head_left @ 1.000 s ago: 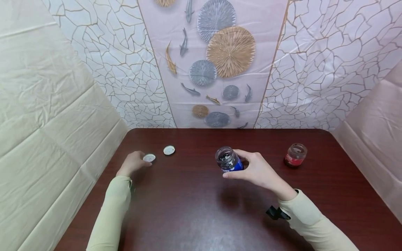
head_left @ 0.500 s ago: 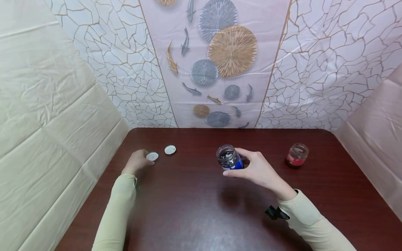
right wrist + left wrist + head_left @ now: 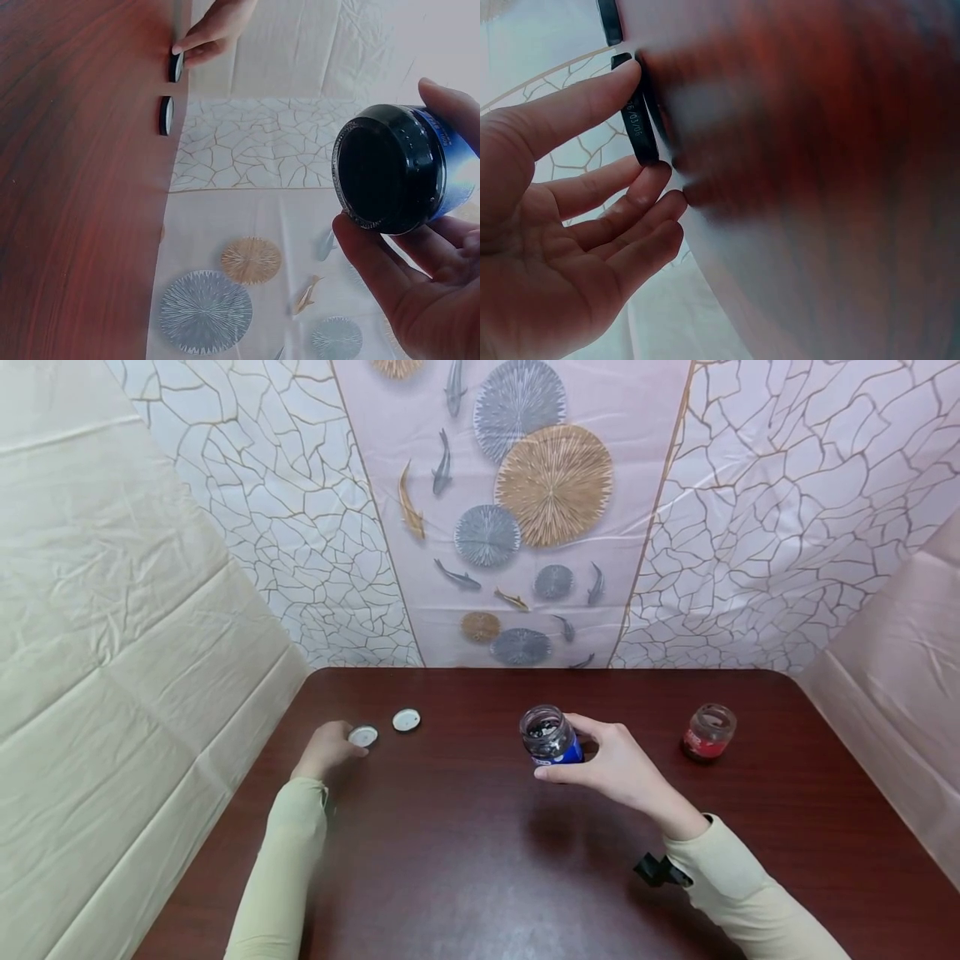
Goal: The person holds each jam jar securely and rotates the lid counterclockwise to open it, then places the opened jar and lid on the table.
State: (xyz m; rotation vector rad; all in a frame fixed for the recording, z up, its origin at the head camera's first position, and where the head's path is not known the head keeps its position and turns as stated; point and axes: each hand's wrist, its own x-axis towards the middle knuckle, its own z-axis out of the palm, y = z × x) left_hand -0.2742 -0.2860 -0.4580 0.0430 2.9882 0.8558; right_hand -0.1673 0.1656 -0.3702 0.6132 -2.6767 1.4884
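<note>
At the table's far left, my left hand (image 3: pixel 324 750) pinches a jar lid (image 3: pixel 363 737) between thumb and fingers. The lid's white inside faces up; the left wrist view shows its black rim (image 3: pixel 639 127) with printed digits, close over the tabletop. My right hand (image 3: pixel 613 762) grips an uncapped glass jar (image 3: pixel 553 745) with a blue label, holding it above the table with its mouth tilted to the left. Dark contents show inside it. The right wrist view looks at the jar's dark base (image 3: pixel 371 176), with fingers wrapped about its side.
A second lid (image 3: pixel 406 720) lies white side up just right of the left hand. Another open glass jar (image 3: pixel 708 732) with a red label stands at the right of the dark red-brown table (image 3: pixel 465 843). Patterned cloth (image 3: pixel 525 527) hangs behind the table's back edge.
My left hand has shifted slightly right with the lid, toward the second lid, then stayed nearly still. The right hand keeps the blue-labelled jar raised, its tilt slightly less.
</note>
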